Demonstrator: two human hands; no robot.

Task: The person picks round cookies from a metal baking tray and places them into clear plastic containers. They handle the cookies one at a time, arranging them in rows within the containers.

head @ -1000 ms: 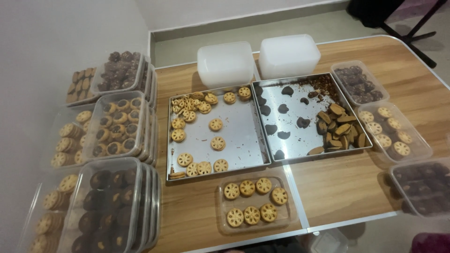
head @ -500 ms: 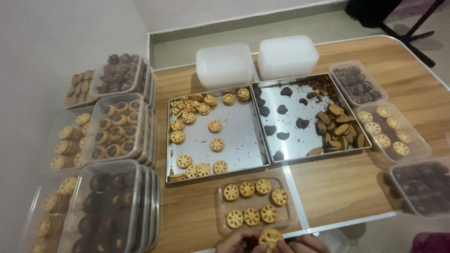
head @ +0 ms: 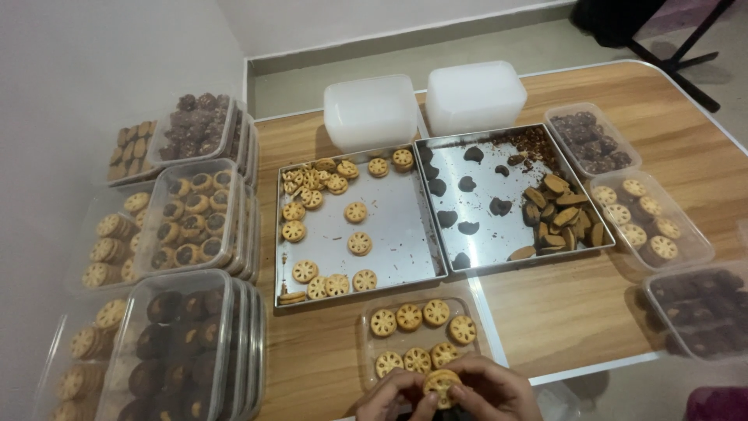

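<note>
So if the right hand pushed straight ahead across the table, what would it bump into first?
Probably the clear tray just beyond the right hand, and the round yellow cookies lying in it. The hand shares one cookie with the left hand. Its height above the tray is unclear.

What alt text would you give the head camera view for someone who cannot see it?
Two hands, left hand and right hand, hold a round cookie over a clear tray of similar cookies. Behind sit two metal pans of cookies on a wooden table.

Left hand [head: 393,399] and right hand [head: 491,394] meet fingertip to fingertip, apparently pinching.
</note>
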